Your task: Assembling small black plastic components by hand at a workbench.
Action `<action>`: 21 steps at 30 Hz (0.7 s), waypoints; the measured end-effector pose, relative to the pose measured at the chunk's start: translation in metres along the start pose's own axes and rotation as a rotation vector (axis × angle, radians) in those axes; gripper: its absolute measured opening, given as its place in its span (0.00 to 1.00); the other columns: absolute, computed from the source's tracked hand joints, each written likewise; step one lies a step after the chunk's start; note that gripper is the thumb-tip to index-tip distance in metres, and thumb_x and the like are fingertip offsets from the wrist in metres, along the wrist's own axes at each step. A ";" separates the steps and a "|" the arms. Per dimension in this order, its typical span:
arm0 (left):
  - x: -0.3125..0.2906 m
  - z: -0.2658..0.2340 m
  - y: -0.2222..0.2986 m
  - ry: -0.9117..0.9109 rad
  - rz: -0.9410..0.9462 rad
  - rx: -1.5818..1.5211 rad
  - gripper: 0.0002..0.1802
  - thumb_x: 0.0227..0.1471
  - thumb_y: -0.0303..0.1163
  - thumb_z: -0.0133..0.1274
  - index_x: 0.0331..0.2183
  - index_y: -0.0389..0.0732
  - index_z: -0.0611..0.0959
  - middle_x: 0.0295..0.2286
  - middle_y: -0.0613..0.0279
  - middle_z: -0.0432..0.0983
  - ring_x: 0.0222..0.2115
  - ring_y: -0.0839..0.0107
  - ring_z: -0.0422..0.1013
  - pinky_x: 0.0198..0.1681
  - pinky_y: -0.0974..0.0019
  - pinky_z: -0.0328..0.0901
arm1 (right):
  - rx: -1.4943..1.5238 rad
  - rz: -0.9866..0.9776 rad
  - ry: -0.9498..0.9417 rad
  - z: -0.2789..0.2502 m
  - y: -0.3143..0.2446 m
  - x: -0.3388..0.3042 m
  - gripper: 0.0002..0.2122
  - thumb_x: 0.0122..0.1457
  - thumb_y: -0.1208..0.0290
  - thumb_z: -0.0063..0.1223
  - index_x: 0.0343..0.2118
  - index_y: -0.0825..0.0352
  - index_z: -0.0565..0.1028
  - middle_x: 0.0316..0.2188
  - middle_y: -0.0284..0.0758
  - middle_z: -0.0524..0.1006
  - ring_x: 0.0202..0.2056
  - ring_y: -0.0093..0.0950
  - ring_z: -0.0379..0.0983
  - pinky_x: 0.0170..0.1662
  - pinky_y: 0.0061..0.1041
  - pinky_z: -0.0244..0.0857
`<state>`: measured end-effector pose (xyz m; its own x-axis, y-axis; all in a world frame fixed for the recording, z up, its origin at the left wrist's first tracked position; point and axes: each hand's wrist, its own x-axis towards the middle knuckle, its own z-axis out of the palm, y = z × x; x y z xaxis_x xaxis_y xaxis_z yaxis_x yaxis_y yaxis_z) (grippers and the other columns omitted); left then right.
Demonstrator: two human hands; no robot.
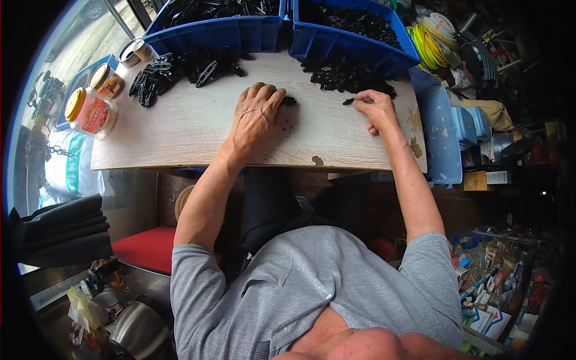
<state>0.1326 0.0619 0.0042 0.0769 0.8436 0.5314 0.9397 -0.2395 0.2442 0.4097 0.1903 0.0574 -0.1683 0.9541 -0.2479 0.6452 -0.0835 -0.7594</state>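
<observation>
My left hand (pixel 257 111) rests on the wooden tabletop (pixel 198 135) with its fingers curled. From beside its index finger and thumb sticks out a black plastic part (pixel 289 101); the rest of that part is hidden by the hand. Farther right, my right hand (pixel 377 111) pinches a small black plastic piece (pixel 348 102) between thumb and fingertips, just above the table. A heap of small black pieces (pixel 345 75) lies beyond the right hand. Past the left hand spreads a pile of longer black slotted parts (pixel 207 69).
Two blue bins, one at left (pixel 240 35) and one at right (pixel 360 45), hold black parts along the table's far side. Yellow-lidded jars (pixel 90 114) and small cans (pixel 141 50) stand at the left. Blue containers (pixel 441 132) and yellow hose (pixel 426 48) are off the right edge.
</observation>
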 end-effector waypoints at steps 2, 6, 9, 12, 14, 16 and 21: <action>-0.002 -0.005 0.004 0.101 0.009 0.041 0.20 0.51 0.30 0.59 0.47 0.41 0.78 0.45 0.55 0.75 0.53 0.50 0.67 0.57 0.50 0.60 | -0.075 -0.010 -0.008 0.001 -0.001 0.001 0.13 0.56 0.66 0.62 0.44 0.60 0.79 0.19 0.30 0.73 0.11 0.18 0.62 0.12 0.20 0.57; -0.011 -0.011 0.024 0.282 -0.027 -0.096 0.19 0.48 0.27 0.61 0.44 0.41 0.79 0.41 0.56 0.77 0.50 0.49 0.70 0.54 0.50 0.63 | -0.082 -0.029 0.015 0.004 -0.002 -0.003 0.12 0.56 0.66 0.62 0.42 0.61 0.79 0.19 0.30 0.72 0.10 0.18 0.62 0.11 0.20 0.55; -0.024 -0.010 0.040 0.389 -0.054 -0.177 0.17 0.46 0.25 0.61 0.41 0.42 0.79 0.40 0.58 0.77 0.49 0.50 0.69 0.52 0.50 0.63 | -0.038 -0.060 0.019 0.007 -0.008 -0.004 0.10 0.56 0.66 0.62 0.40 0.61 0.79 0.17 0.29 0.71 0.10 0.17 0.61 0.11 0.20 0.54; -0.032 -0.012 0.066 0.363 -0.134 -0.337 0.13 0.46 0.23 0.62 0.37 0.39 0.81 0.34 0.56 0.79 0.39 0.55 0.75 0.43 0.58 0.68 | -0.052 -0.074 -0.034 0.008 -0.012 -0.004 0.09 0.56 0.66 0.62 0.39 0.60 0.79 0.15 0.27 0.69 0.10 0.17 0.61 0.11 0.20 0.54; -0.038 -0.009 0.068 0.239 -0.124 -0.420 0.10 0.48 0.22 0.61 0.36 0.37 0.82 0.31 0.54 0.79 0.28 0.57 0.75 0.33 0.62 0.70 | -0.068 -0.077 -0.062 0.009 -0.013 -0.002 0.09 0.56 0.66 0.62 0.39 0.60 0.79 0.14 0.27 0.68 0.10 0.17 0.61 0.11 0.20 0.54; -0.037 -0.008 0.070 0.241 -0.174 -0.458 0.10 0.49 0.22 0.61 0.36 0.37 0.82 0.30 0.56 0.79 0.27 0.60 0.75 0.32 0.63 0.70 | -0.135 -0.064 -0.076 0.012 -0.015 0.000 0.08 0.56 0.66 0.62 0.37 0.60 0.79 0.13 0.26 0.67 0.10 0.16 0.61 0.12 0.19 0.55; -0.032 0.007 0.077 0.220 -0.357 -0.674 0.13 0.52 0.22 0.59 0.42 0.38 0.82 0.34 0.57 0.79 0.26 0.67 0.74 0.30 0.67 0.69 | 0.136 -0.018 -0.151 0.010 -0.004 -0.004 0.09 0.56 0.65 0.62 0.33 0.63 0.76 0.11 0.27 0.68 0.11 0.19 0.65 0.12 0.21 0.61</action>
<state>0.2046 0.0199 0.0004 -0.3247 0.8266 0.4597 0.4853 -0.2716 0.8311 0.4007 0.1836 0.0554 -0.2951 0.9028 -0.3129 0.5361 -0.1146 -0.8363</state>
